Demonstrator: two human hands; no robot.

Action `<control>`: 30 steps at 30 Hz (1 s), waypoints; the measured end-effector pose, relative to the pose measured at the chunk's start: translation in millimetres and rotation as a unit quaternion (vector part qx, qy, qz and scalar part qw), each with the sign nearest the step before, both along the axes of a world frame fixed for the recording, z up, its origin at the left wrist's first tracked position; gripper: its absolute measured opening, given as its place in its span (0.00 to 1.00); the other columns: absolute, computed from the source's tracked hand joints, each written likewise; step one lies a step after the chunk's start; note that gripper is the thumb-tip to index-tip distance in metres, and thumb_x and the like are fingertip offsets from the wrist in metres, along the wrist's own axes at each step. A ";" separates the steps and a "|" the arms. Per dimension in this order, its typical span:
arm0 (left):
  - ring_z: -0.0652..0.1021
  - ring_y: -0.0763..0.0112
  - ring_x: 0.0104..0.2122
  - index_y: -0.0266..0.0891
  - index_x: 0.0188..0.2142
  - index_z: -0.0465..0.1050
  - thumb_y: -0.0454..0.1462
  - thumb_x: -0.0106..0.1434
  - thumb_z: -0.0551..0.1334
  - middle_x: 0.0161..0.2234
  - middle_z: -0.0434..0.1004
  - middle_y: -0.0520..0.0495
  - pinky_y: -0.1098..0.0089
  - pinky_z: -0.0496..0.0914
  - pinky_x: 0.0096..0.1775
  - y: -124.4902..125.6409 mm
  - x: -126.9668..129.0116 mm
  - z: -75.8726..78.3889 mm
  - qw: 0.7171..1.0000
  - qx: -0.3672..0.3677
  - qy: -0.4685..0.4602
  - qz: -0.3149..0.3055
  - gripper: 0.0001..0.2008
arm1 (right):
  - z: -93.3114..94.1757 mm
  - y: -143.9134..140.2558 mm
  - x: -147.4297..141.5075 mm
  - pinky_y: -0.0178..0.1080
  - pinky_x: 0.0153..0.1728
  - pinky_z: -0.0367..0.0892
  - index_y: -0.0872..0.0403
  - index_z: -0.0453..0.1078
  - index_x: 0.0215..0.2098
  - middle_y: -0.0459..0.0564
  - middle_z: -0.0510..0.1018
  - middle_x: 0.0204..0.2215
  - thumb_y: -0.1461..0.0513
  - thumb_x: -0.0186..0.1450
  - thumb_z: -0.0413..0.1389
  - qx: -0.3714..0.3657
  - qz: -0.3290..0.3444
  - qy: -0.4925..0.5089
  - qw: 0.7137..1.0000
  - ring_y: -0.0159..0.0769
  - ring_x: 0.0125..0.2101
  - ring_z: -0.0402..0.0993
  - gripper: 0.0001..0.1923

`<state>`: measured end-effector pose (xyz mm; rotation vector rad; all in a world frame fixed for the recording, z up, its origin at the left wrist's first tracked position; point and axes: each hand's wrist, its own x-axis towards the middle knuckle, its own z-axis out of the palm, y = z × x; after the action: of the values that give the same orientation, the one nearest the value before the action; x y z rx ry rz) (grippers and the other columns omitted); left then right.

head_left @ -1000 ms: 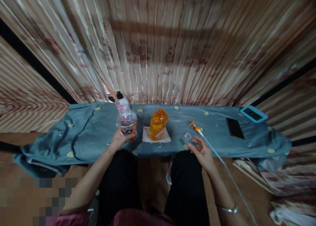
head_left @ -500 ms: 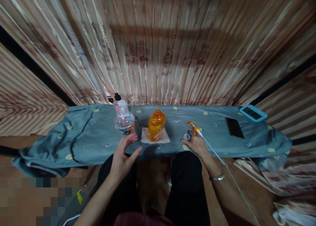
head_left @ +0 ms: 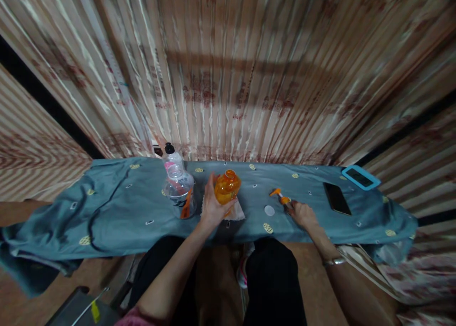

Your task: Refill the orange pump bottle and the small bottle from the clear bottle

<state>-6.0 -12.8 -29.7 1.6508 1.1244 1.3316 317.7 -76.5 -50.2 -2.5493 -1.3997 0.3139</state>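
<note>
An orange translucent bottle (head_left: 229, 186) with an uncapped neck stands on a white paper napkin (head_left: 238, 213). My left hand (head_left: 213, 208) is wrapped round its left and near sides, thumb in front. To the right, my right hand (head_left: 302, 215) is closed on an orange-and-white pump head (head_left: 284, 200), its nozzle pointing left at the cloth. The pump's tube is hidden by my hand. A small round whitish disc (head_left: 269, 210) lies between the napkin and my right hand.
Left of the bottle stand a clear plastic cup (head_left: 181, 203) and a clear bottle with a black cap (head_left: 170, 148). A black phone (head_left: 337, 198) and a blue-framed device (head_left: 361, 177) lie at the right. A grey-blue cloth (head_left: 121, 212) covers the narrow table; a striped curtain (head_left: 228, 79) hangs behind.
My left hand has moved right from beside the clear cup and closed round the orange bottle. My right hand has left the disc and taken hold of the pump.
</note>
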 end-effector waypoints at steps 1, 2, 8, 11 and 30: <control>0.65 0.49 0.63 0.47 0.66 0.49 0.41 0.49 0.73 0.62 0.62 0.37 0.47 0.57 0.63 0.0 -1.1 -2.8 1.000 -0.007 0.003 0.001 0.50 | 8.4 -4.3 2.9 0.42 0.39 0.70 0.57 0.70 0.33 0.45 0.73 0.29 0.59 0.66 0.59 0.030 -0.009 0.013 0.999 0.33 0.32 0.72 0.09; 0.65 0.48 0.63 0.47 0.66 0.50 0.42 0.49 0.73 0.62 0.62 0.37 0.47 0.57 0.63 0.0 -2.4 -4.9 1.000 -0.013 0.008 0.000 0.49 | 19.8 -9.0 6.2 0.42 0.37 0.70 0.57 0.69 0.32 0.44 0.72 0.27 0.58 0.66 0.59 0.067 -0.020 0.028 0.997 0.32 0.30 0.71 0.10; 0.67 0.46 0.61 0.43 0.63 0.56 0.42 0.47 0.74 0.61 0.65 0.36 0.47 0.59 0.62 0.8 -6.8 -4.5 1.000 -0.021 0.022 -0.009 0.46 | 124.6 -28.1 0.9 0.37 0.25 0.67 0.56 0.70 0.34 0.44 0.72 0.23 0.50 0.59 0.62 0.410 -0.026 0.221 0.885 0.30 0.21 0.67 0.17; 0.68 0.46 0.60 0.42 0.61 0.59 0.41 0.47 0.74 0.60 0.66 0.36 0.48 0.60 0.62 0.7 -6.7 -1.9 1.000 -0.017 0.019 -0.009 0.44 | 170.4 -28.9 -32.8 0.34 0.20 0.64 0.53 0.73 0.29 0.48 0.75 0.26 0.53 0.52 0.65 0.536 0.026 0.324 0.780 0.29 0.21 0.68 0.13; 0.71 0.50 0.57 0.42 0.60 0.60 0.40 0.52 0.71 0.55 0.70 0.39 0.45 0.62 0.60 1.4 -4.9 -3.9 0.999 -0.019 0.022 -0.019 0.38 | 172.2 45.5 -154.5 0.32 0.20 0.65 0.55 0.75 0.31 0.45 0.78 0.25 0.54 0.54 0.68 0.436 0.227 0.453 0.743 0.28 0.20 0.70 0.14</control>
<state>-10.9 -11.4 -33.6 1.6721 1.1324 1.2489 163.2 -31.0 122.0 -1.0003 -1.2453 0.6571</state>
